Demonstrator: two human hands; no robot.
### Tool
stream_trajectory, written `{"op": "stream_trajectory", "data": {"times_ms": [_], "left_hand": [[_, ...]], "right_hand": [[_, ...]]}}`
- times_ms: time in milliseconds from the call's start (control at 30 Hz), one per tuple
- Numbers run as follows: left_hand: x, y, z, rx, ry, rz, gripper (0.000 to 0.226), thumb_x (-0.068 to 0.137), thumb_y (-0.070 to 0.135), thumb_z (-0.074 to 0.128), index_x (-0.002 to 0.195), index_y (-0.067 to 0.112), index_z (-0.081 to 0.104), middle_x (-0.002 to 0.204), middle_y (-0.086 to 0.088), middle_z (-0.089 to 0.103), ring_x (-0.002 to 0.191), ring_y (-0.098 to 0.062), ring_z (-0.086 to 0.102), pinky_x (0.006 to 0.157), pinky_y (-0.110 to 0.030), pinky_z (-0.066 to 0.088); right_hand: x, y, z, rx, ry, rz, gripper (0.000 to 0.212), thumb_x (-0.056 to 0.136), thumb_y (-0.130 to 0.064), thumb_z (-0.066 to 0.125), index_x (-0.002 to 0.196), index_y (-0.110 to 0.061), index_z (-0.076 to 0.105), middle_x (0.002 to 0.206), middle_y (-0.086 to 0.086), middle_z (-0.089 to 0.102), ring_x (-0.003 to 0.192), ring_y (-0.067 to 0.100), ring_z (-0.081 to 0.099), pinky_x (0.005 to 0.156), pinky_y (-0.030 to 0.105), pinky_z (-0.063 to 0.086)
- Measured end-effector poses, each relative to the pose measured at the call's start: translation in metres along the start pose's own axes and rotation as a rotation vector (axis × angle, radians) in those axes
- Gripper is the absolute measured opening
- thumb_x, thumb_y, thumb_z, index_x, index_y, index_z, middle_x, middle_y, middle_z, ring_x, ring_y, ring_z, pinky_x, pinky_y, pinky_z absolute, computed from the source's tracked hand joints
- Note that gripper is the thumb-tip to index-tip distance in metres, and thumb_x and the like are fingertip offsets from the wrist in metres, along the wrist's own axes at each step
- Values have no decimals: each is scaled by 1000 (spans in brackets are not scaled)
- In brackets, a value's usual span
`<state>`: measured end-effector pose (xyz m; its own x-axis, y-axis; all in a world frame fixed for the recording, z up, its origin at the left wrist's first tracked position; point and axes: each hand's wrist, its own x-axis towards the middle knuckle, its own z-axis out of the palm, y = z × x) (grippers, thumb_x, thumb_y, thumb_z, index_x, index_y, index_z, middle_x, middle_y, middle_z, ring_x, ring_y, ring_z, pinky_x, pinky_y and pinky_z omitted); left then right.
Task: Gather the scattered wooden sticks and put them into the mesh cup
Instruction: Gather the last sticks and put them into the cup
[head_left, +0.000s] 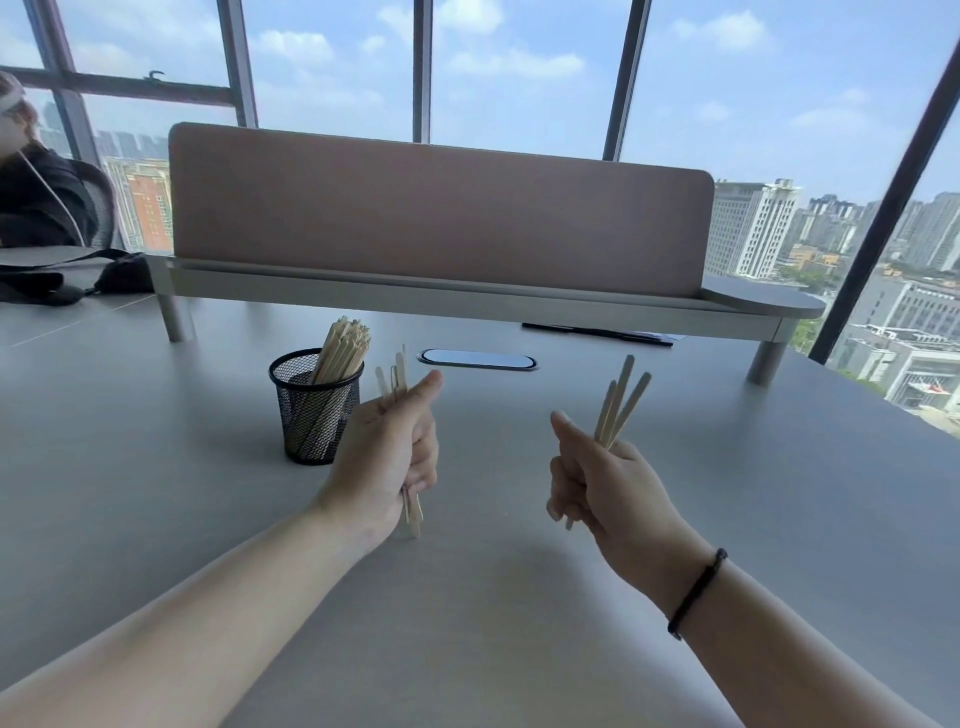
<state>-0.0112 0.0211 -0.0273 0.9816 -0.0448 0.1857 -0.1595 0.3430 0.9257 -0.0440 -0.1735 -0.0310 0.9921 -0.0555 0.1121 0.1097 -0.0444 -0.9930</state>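
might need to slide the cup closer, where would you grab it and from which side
Grip the cup round its mesh wall, near the middle, coming from its right, where the left hand already is. The sticks standing in it lean over the rim, so a top grasp is blocked. That hand is holding sticks now.

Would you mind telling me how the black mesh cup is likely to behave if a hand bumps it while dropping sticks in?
The mesh cup is open wire, so probably light and easy to shove. The wooden sticks inside lean to one side and stand well above the rim, so it may tip that way. The table looks smooth, so it might slide first.
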Motion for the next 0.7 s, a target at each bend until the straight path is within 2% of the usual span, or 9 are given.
{"op": "stream_trajectory", "data": {"times_ms": [67, 133, 233, 333, 433, 600, 700], "left_hand": [[-3, -2, 2, 5, -54, 6, 44, 83, 39, 67, 59, 16, 38, 43, 0, 20, 37, -14, 18, 41, -21, 20], [-6, -3, 4, 22, -92, 23, 36, 81, 39, 68, 66, 15, 45, 43, 0, 23, 36, -14, 18, 40, -20, 24], [-8, -3, 6, 62, -99, 23, 45, 83, 41, 66, 58, 16, 39, 44, -2, 24, 38, -15, 20, 41, -23, 27], [-8, -3, 6, 95, -81, 23, 58, 85, 47, 61, 48, 16, 30, 44, -6, 29, 40, -19, 28, 44, -26, 31], [-8, -4, 7, 113, -79, 24, 61, 84, 52, 59, 45, 16, 30, 46, -8, 34, 43, -21, 35, 47, -27, 32], [-9, -3, 6, 119, -106, 36, 66, 88, 57, 62, 49, 15, 29, 46, -6, 25, 37, -16, 28, 44, -23, 24], [-9, -2, 6, 144, -117, 24, 61, 83, 49, 67, 53, 15, 26, 45, -4, 24, 37, -15, 25, 43, -21, 22]], "right_hand": [[0, -1, 9, 65, 1, 29, 63, 95, -38, 61, 41, -23, 33, 45, 2, 28, 37, 18, 33, 65, 41, 38], [-2, -1, 19, 86, -23, 29, 59, 94, -35, 64, 46, -21, 33, 49, 4, 25, 38, 17, 27, 54, 34, 37], [-5, -2, 28, 143, -60, 20, 56, 93, -27, 66, 50, -22, 30, 48, 2, 25, 41, 17, 21, 47, 27, 26], [-7, -6, 25, 213, -76, 26, 56, 94, -27, 65, 51, -21, 28, 50, -1, 23, 46, 18, 17, 51, 32, 17], [-8, -8, 20, 235, -61, 27, 56, 94, -30, 63, 52, -22, 27, 51, -2, 21, 46, 17, 16, 49, 31, 17], [-10, -8, 14, 270, -78, 31, 57, 93, -29, 66, 59, -21, 21, 52, -2, 18, 49, 18, 11, 52, 34, 11], [-14, -8, 11, 289, -117, 53, 59, 85, -38, 68, 62, -18, 17, 54, -2, 16, 50, 18, 11, 49, 31, 14]]}}
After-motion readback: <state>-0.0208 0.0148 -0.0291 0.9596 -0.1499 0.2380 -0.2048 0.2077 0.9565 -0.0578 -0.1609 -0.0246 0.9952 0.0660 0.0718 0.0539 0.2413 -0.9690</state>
